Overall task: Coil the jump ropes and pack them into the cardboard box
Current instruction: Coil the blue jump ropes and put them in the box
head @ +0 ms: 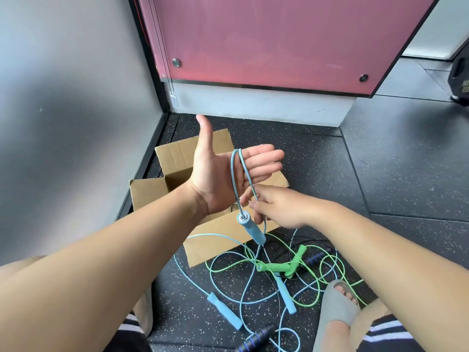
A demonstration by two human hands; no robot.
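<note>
From my head camera, looking down, my left hand [220, 174] is raised flat and open, thumb up, fingers [264, 161] stretched out. One loop of the light blue jump rope cord [234, 174] hangs over them, and its light blue foam handle [251, 229] dangles below my palm. My right hand [281, 207] is just under the left, its fingers pinched shut on the same cord, ready, I judge, to lead the next turn around my left hand.

The open brown cardboard box [215, 232] sits on the dark speckled rubber floor [330, 161] behind my hands, flaps spread. I cannot see well inside; nothing packed shows.

In front of the box the rest lies tangled on the floor: the trailing blue cord, another light blue handle [224, 311], a bright green jump rope [276, 265] with its handles crossed, and a black rope with dark blue-ringed grips [256, 339]. My foot in a grey slide sandal [335, 306] rests beside the tangle.

So I judge I am barely begun: one turn of the first rope is wound, none is finished or boxed, and the green and black ropes remain untouched.
</note>
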